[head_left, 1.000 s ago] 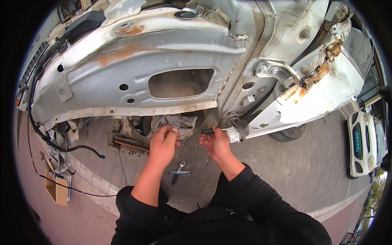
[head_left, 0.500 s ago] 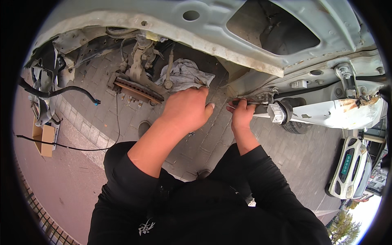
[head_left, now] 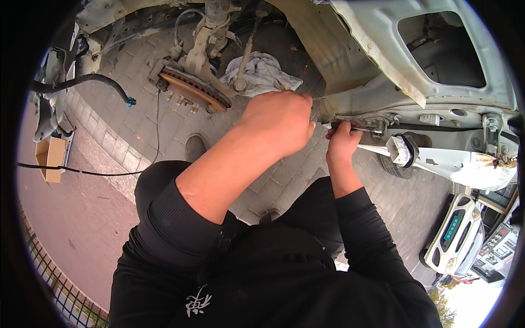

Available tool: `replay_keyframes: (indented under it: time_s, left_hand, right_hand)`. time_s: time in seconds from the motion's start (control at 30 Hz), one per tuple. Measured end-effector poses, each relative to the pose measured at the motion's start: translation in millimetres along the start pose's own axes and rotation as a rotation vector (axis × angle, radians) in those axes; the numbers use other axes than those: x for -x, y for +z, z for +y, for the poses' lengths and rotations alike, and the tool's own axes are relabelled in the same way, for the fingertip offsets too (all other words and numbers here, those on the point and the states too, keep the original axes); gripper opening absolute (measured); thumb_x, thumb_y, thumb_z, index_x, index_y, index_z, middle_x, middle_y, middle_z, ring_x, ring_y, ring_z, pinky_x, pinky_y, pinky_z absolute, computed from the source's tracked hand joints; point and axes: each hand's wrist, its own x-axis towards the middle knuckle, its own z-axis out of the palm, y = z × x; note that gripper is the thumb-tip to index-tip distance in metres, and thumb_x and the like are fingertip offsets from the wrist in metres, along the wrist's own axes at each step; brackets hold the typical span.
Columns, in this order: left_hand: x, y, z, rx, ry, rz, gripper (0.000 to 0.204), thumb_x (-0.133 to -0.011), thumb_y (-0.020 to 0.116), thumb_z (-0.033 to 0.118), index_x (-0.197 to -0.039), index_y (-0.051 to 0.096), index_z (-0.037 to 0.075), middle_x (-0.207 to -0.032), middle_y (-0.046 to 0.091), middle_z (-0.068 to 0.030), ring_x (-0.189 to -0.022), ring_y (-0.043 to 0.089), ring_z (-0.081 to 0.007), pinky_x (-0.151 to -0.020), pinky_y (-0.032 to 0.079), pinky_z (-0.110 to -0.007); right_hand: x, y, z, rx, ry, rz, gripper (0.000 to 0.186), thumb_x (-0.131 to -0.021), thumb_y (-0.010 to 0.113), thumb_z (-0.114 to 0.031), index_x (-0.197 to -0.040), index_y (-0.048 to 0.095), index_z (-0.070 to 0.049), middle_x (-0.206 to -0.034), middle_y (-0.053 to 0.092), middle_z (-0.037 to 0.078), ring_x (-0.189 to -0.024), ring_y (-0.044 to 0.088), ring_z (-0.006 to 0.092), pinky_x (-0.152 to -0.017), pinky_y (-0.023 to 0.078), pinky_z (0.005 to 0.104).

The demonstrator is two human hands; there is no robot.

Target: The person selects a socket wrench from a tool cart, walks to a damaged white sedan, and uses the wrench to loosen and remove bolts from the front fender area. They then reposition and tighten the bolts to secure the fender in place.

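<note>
My left hand (head_left: 281, 121) is closed in a fist, knuckles up, near the lower edge of the vehicle's body; whatever its fingers hold is hidden. Just right of it, my right hand (head_left: 343, 145) pinches a slim dark rod-like tool (head_left: 357, 129) between thumb and fingers. The tool points right, to a metal door hinge (head_left: 378, 125) on the pale body pillar, and its far end reaches the hinge. Beyond my left fist lies a crumpled grey-white rag (head_left: 265, 72) on the paving.
A rusty brake disc (head_left: 196, 89) hangs on its suspension at the upper left. A white connector (head_left: 398, 151) protrudes below the hinge. A black hose (head_left: 101, 78) and a cardboard box (head_left: 51, 158) are far left. A white car (head_left: 454, 232) stands at the right.
The view has shifted, so the body panel and hinge sit further right. My left fist has come a little closer to my right hand, which keeps its pinch on the tool beside the hinge.
</note>
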Motion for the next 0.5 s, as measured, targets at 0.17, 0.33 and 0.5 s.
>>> replay_keyframes:
  time_s: [0.17, 0.33, 0.5]
  left_hand:
    - [-0.8, -1.2, 3.2, -0.01, -0.021, -0.017, 0.04, -0.101, 0.073, 0.035, -0.122, 0.071, 0.001, -0.112, 0.079, -0.0201, -0.107, 0.077, -0.0415, -0.092, 0.062, -0.054]
    - [-0.7, -0.6, 2.8, -0.027, -0.022, -0.036, 0.039, -0.101, 0.073, 0.036, -0.122, 0.072, 0.003, -0.114, 0.079, -0.0194, -0.107, 0.077, -0.0413, -0.092, 0.062, -0.054]
    - [-0.4, 1.0, 2.1, -0.046, -0.025, -0.042, 0.04, -0.101, 0.073, 0.036, -0.122, 0.071, 0.003, -0.114, 0.079, -0.0193, -0.107, 0.077, -0.0411, -0.093, 0.061, -0.054]
  right_hand:
    - [12.1, -1.3, -63.5, -0.737, 0.328, -0.25, 0.016, -0.113, 0.058, -0.019, -0.118, 0.049, -0.006, -0.09, 0.067, 0.012, -0.065, 0.058, 0.0181, -0.06, 0.048, 0.0347]
    - [3.0, -13.5, -19.3, -0.198, 0.21, -0.18, 0.017, -0.112, 0.063, -0.017, -0.116, 0.051, -0.005, -0.101, 0.073, 0.017, -0.07, 0.059, 0.0177, -0.062, 0.049, 0.0361]
    - [-6.3, -13.7, 8.1, 0.043, 0.007, -0.024, 0.016, -0.114, 0.061, -0.019, -0.116, 0.052, -0.005, -0.101, 0.074, 0.015, -0.068, 0.059, 0.0184, -0.06, 0.05, 0.0389]
